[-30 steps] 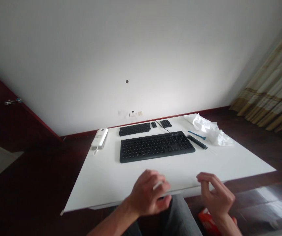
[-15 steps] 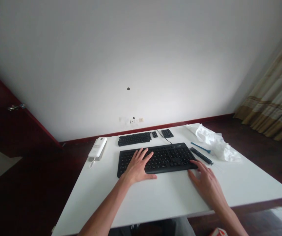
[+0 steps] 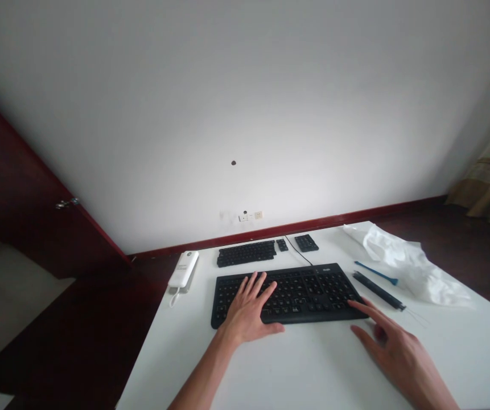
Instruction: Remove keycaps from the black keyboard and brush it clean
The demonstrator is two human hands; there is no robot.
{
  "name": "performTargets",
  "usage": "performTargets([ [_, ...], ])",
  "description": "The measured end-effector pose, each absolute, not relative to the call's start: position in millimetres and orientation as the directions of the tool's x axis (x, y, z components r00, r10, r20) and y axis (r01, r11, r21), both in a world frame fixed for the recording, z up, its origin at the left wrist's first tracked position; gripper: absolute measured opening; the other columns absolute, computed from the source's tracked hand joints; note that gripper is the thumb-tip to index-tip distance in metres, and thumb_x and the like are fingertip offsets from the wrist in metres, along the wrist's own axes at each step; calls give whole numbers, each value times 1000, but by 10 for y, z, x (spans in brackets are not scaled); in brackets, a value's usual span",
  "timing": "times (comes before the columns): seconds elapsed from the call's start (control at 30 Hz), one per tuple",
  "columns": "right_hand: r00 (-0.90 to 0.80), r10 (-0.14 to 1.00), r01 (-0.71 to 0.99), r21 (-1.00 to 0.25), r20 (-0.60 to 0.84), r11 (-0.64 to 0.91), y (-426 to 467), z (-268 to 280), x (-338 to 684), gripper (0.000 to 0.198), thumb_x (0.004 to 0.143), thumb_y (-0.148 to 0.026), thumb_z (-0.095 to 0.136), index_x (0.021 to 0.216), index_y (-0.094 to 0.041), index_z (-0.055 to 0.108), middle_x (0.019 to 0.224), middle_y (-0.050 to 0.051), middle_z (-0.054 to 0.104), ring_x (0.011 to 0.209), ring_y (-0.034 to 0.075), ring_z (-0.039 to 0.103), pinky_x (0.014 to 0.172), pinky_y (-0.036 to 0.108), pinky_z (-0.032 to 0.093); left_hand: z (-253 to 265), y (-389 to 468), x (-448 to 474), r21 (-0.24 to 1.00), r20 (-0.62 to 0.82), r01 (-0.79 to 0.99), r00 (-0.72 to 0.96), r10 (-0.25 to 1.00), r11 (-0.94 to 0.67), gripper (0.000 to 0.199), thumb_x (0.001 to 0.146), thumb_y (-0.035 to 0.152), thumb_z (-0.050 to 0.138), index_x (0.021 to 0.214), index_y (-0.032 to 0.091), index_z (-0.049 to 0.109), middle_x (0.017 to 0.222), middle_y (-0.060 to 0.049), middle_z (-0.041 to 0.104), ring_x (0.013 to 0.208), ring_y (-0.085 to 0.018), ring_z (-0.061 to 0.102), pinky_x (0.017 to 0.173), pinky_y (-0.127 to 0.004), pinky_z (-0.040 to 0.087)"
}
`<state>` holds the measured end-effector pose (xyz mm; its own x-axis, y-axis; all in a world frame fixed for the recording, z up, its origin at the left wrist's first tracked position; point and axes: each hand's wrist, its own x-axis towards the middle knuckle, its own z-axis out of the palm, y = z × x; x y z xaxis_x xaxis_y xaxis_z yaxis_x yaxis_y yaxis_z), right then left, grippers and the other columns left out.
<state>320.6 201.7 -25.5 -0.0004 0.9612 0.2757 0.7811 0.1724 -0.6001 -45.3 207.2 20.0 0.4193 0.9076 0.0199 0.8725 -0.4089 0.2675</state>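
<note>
A black keyboard [image 3: 304,299] lies flat on the white table [image 3: 313,370], its cable running off the back. My left hand [image 3: 248,313] rests with fingers spread over the keyboard's left half, the thumb stretched along the front edge. At the front right corner, my right hand [image 3: 394,336] has its index fingertip on or just over the keys. Its thumb points forward, apart from the index finger, and its other fingers curl partly out of sight. Behind the keyboard sit a large block of black keys [image 3: 247,253], a small key block [image 3: 281,245] and a number-pad block [image 3: 307,243].
To the right are a black strip-shaped tool [image 3: 379,290] with thin wires at its end, a blue stick [image 3: 376,273] and crumpled white plastic [image 3: 419,267]. A white power bank [image 3: 184,269] with a short strap lies at the left edge. A wall [image 3: 245,114] stands behind.
My view has tilted and shifted, so the table appears lower and further right. My right hand has turned slightly, its thumb now further from the keyboard's front edge. My left hand stays on the keys.
</note>
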Motion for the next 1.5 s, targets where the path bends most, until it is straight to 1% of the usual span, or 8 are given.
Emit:
performTargets([
  [0.37,-135,966,767,-595,220,242,2076,-279,3187,52,93,-50,61,143,-35,64,142,7,69,50,13,58,55,30,55,228,1989,-589,244,20,893,385,923,-378,102,85,85,50,167,39,13,176,-2,4,163,-35,8,131,-63,15],
  [0.57,-53,974,763,-620,222,183,2044,-214,3131,55,96,-55,58,144,-30,61,87,3,77,53,17,59,57,30,52,202,2012,-601,241,36,896,375,926,-372,102,83,85,52,167,39,18,176,-1,9,162,-35,11,130,-63,17],
  [0.73,41,876,828,-507,480,239,2278,-63,3356,43,98,-51,50,130,-29,68,135,8,70,88,26,71,76,38,58,139,2044,-625,235,76,890,385,920,-391,102,82,83,58,166,39,22,176,-2,14,162,-36,15,129,-63,21],
  [0.9,-5,862,954,-256,507,156,2691,-20,3645,55,95,-48,52,140,-18,61,121,17,75,108,41,67,88,53,55,112,2053,-634,239,97,885,388,917,-400,100,83,81,58,166,38,23,176,-3,16,161,-36,16,129,-63,21],
  [1.1,-65,947,915,-359,316,183,2941,-71,3669,41,94,-40,49,120,-19,73,108,15,77,93,37,73,77,47,57,141,2041,-643,268,88,879,386,919,-394,99,84,81,58,166,36,26,175,-4,17,161,-37,16,129,-63,21],
  [1.2,-29,940,789,-569,339,229,3042,191,3518,39,96,-45,53,121,-22,70,106,12,75,89,32,72,78,44,56,160,2034,-607,280,94,881,370,924,-381,99,81,81,61,164,35,32,174,-5,22,161,-37,18,129,-64,20],
  [1.3,-55,949,396,-866,311,306,3159,508,3195,41,97,-48,57,130,-24,63,107,9,70,81,23,69,72,37,56,189,2013,-465,291,149,876,355,923,-384,90,81,76,67,156,32,46,169,-6,34,158,-38,25,129,-64,21],
  [1.5,-159,973,-252,-959,169,125,3278,541,2492,39,86,-37,78,120,-21,67,83,-3,53,53,7,33,46,23,30,211,1962,90,309,287,817,407,867,-486,69,79,57,82,137,27,61,145,-8,58,138,-32,48,120,-52,40],
])
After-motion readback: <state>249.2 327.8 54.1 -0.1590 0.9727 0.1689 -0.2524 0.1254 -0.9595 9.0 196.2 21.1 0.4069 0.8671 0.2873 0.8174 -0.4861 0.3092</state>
